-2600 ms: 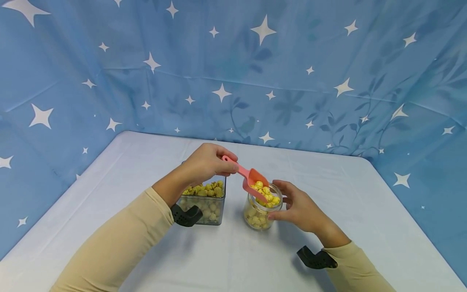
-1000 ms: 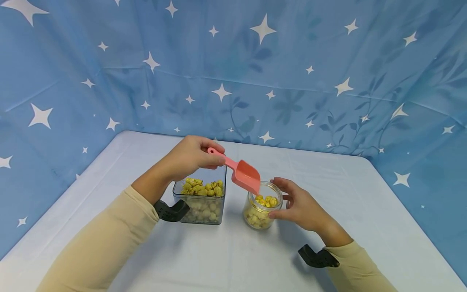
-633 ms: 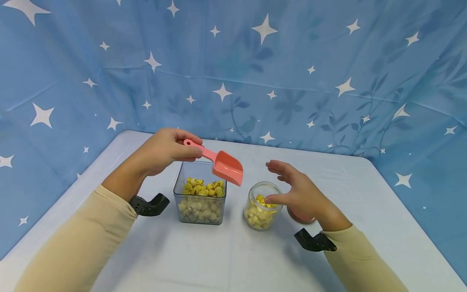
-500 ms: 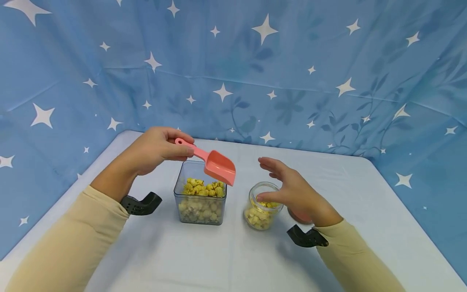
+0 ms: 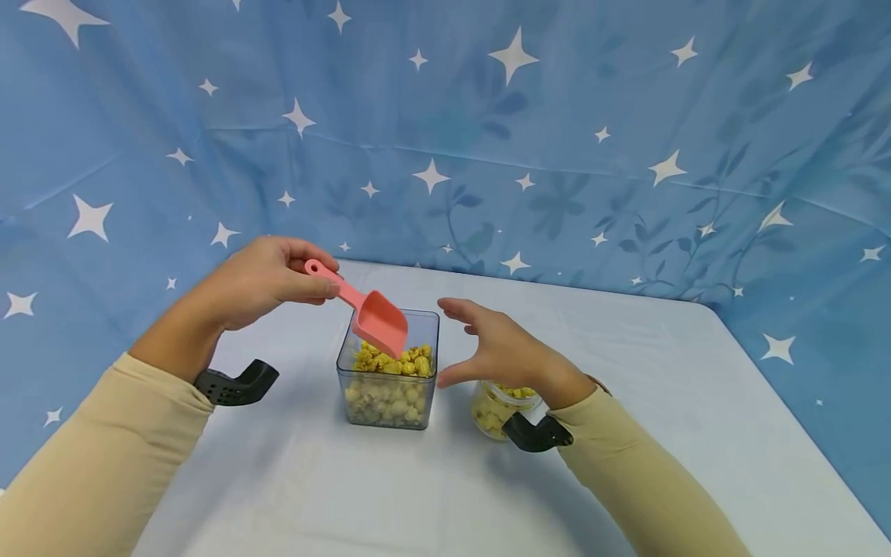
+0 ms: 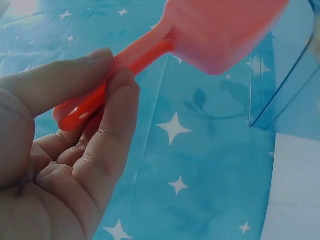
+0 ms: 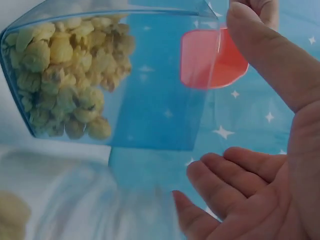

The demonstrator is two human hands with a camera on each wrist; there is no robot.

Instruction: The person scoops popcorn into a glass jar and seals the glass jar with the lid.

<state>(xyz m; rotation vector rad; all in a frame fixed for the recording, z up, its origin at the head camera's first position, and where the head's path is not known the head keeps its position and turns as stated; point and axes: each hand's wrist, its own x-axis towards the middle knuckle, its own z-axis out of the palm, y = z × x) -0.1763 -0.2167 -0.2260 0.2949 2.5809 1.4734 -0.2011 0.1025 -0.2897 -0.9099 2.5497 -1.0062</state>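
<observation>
Above the back left of a clear square container (image 5: pixel 387 398), my left hand (image 5: pixel 267 282) pinches the handle of a pink scoop (image 5: pixel 381 323). The scoop's bowl looks bare and tilts down to the right over the container. Yellow popcorn (image 7: pixel 65 75) fills the lower part of that container. My right hand (image 5: pixel 497 352) is spread, thumb and fingers apart, beside the container's right wall, holding nothing; whether the thumb touches it I cannot tell. Beneath the right wrist stands a glass jar (image 5: pixel 490 410) of popcorn, partly hidden by the hand and the wrist camera.
A round lid is mostly hidden behind the right forearm; its edge (image 5: pixel 599 384) just shows. A white cloth covers the table (image 5: pixel 334 495). Behind it hangs a blue curtain (image 5: pixel 390 100) with white stars.
The scoop tipped popcorn into the jar, then moved left with my left hand to above the container. My right hand let go of the jar and moved left to the container.
</observation>
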